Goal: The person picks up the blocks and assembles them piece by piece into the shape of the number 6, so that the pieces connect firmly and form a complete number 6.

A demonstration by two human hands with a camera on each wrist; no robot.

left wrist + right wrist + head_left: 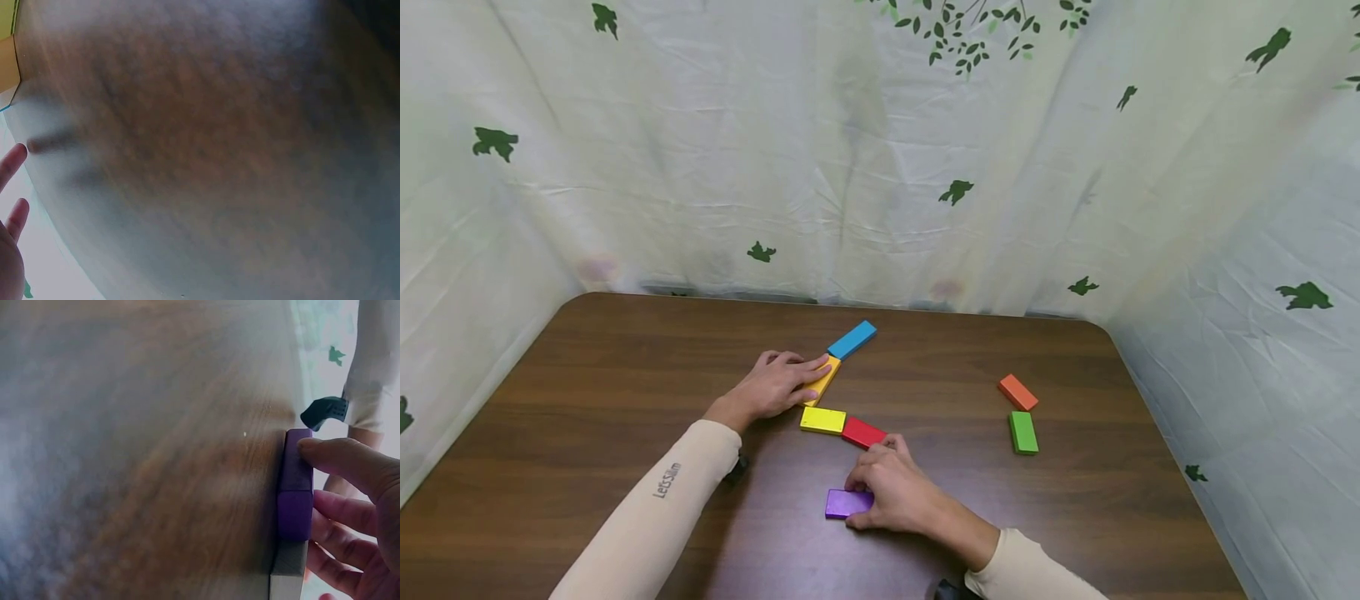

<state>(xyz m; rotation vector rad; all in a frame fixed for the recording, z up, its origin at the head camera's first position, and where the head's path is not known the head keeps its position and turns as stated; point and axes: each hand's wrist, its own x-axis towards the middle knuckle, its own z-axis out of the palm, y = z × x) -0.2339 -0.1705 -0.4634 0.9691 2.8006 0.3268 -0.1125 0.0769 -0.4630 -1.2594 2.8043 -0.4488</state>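
My left hand (772,385) rests on an orange-yellow block (828,377), its fingers stretched across the top. Beyond that block's far end, a blue block (852,340) angles away to the right. Closer to me lie a yellow block (823,420) and a red block (862,432), end to end. My right hand (897,490) pinches a purple block (844,504) between thumb and fingers. In the right wrist view the purple block (295,481) stands out under the thumb, with a greyish block (287,575) at its end; the hand hides that one in the head view.
On the right of the brown wooden table (1112,500), an orange block (1018,392) and a green block (1023,432) lie close together at an angle. A pale curtain (865,158) with dark green bird and leaf shapes surrounds the back and sides.
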